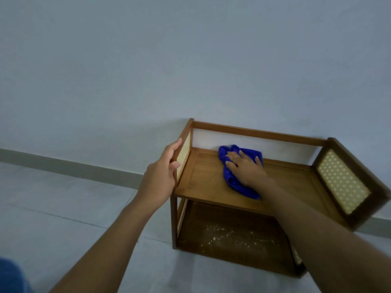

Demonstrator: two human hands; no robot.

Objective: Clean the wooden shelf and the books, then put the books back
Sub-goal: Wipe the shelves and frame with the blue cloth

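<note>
Pressing the blue cloth (237, 186) onto the upper board of the wooden shelf (207, 182), the right hand (243, 168) is lying flat, fingers spread straight. The left hand (163, 172) is gripping its left side panel with curled fingers. The shelf is standing on the floor (63, 208).

I count one wooden shelf (173, 220) in view.

Boards on it: two, namely one upper board (207, 180) and one lower board (232, 227).

Back rails: one back rail (260, 132), at the upper tier.

Cane side panels: four. Two sit at the upper tier, the upper left panel (185, 151) and the upper right panel (342, 180). Two sit at the lower tier. I see the lower left panel (181, 214) as a narrow strip and the lower right panel (297, 258) as a corner only.

Cloths: one blue cloth (234, 183).

Hands: two, one left hand (163, 176) and one right hand (245, 168).

Pale specks (213, 237) on the lower board: many, too small for me to count.
</note>
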